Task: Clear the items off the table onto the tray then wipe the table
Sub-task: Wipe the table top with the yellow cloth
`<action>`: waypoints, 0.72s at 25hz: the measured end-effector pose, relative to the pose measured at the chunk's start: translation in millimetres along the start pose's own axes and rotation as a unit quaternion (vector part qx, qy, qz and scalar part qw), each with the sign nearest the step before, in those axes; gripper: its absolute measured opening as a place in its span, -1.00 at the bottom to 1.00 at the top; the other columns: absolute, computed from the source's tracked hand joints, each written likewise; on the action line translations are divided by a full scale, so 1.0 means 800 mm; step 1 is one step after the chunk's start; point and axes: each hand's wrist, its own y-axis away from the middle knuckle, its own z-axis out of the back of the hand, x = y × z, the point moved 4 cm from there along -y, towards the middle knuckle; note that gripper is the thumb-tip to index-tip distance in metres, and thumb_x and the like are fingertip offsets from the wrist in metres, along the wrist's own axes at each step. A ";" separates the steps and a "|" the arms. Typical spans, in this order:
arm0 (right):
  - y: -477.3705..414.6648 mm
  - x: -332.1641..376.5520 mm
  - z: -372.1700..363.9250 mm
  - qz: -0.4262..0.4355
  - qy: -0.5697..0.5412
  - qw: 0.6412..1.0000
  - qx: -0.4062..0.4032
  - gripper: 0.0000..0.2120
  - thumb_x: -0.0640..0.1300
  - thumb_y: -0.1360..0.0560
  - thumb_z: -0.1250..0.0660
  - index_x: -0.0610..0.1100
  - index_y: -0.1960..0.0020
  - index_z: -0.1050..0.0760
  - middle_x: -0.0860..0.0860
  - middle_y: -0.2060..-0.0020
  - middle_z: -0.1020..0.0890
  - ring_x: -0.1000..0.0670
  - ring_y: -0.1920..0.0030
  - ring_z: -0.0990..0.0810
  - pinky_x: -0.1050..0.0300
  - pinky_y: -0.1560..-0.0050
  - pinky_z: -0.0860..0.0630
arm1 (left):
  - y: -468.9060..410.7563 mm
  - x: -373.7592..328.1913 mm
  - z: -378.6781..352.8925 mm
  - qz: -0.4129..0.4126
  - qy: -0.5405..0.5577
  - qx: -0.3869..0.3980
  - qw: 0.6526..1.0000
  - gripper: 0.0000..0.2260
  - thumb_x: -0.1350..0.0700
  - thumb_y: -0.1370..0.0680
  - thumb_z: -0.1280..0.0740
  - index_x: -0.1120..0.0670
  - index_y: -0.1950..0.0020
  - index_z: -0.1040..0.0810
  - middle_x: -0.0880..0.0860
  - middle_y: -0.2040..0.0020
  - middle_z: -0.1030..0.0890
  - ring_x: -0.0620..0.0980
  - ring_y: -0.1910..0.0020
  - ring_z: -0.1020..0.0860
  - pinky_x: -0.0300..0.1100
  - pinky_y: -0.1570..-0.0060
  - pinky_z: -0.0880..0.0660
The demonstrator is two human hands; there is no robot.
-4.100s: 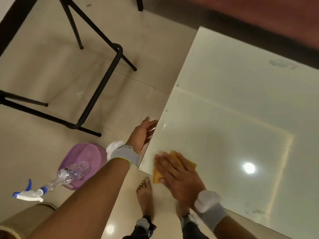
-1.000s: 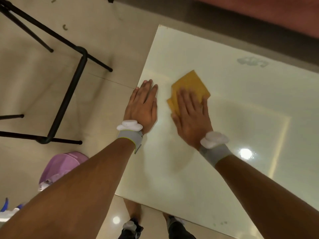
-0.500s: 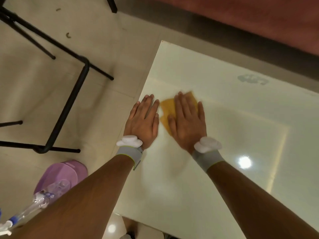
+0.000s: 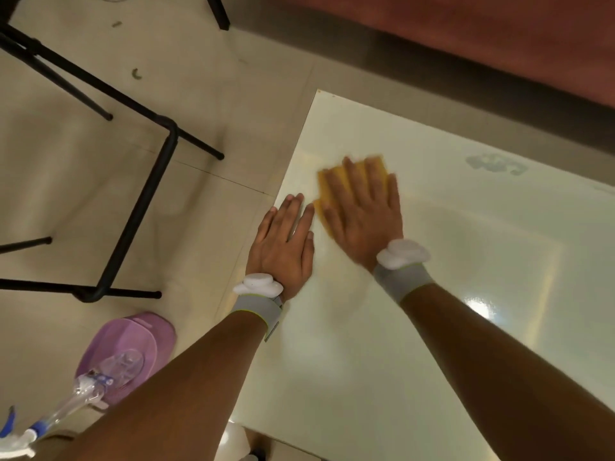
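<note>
Glossy white tabletop (image 4: 432,344) fills the right of the head view, above a beige tiled floor (image 4: 83,194). Right hand (image 4: 361,214), motion-blurred, lies flat with fingers spread, pressing a yellow cloth (image 4: 382,169) onto the tabletop near its far left corner. Left hand (image 4: 284,241) rests flat at the left edge, fingers straight, just beside the cloth. At lower left, a clear spray bottle (image 4: 83,390) lies across a purple tray (image 4: 146,331), near a black chair frame (image 4: 143,201).
</note>
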 end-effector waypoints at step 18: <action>-0.052 -0.157 0.022 -0.295 -0.050 0.953 -0.054 -0.36 0.23 -0.60 0.10 -0.10 -0.57 -0.05 -0.05 -0.56 -0.10 -0.13 -0.55 -0.04 -0.25 -0.50 0.05 | 0.001 0.000 -0.003 -0.012 0.003 -0.034 0.999 -0.59 0.10 -0.61 -0.08 0.16 -0.44 -0.37 0.15 -0.46 -0.34 0.06 -0.48 -0.26 -0.01 -0.46 -0.17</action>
